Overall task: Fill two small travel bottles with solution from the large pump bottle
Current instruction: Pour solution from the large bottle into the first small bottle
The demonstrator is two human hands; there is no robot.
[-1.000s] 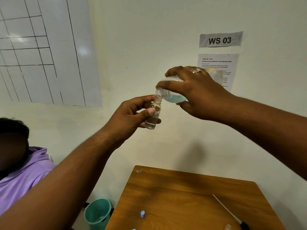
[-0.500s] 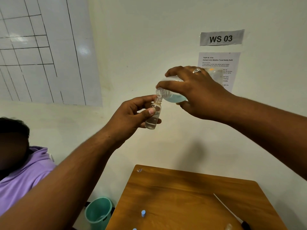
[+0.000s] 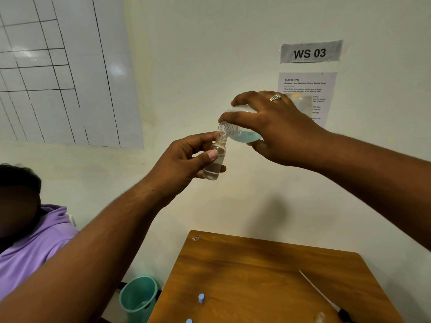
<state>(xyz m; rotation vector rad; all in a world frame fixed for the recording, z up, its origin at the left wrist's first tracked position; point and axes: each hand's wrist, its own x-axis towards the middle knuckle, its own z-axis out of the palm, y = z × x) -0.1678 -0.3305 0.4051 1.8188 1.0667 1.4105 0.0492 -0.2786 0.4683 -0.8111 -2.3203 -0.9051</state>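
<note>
Barely anything shifts from a second ago: both hands hold their pose up in front of the wall, the pour carrying on. The left hand (image 3: 186, 159) is curled around the small travel bottle (image 3: 214, 163), thumb pressed on its front and fingers behind, keeping it nearly upright with its open neck up. The right hand (image 3: 268, 127) is wrapped over the large bottle (image 3: 242, 134), tipped almost flat, its threaded mouth touching the travel bottle's lip. Pale blue solution pools at the low side of the big bottle; clear liquid sits in the lower part of the little one, so it looks partly filled.

That small bottle looks light, stiff and slick, likely easy to slip once wet, so a pinch at mid-body seems right. The big one, pump removed, will surge if tilted further; gripping near the shoulder gives control.

Below, the wooden table (image 3: 256, 264) carries two small blue caps (image 3: 201, 298), well apart from the action.
</note>
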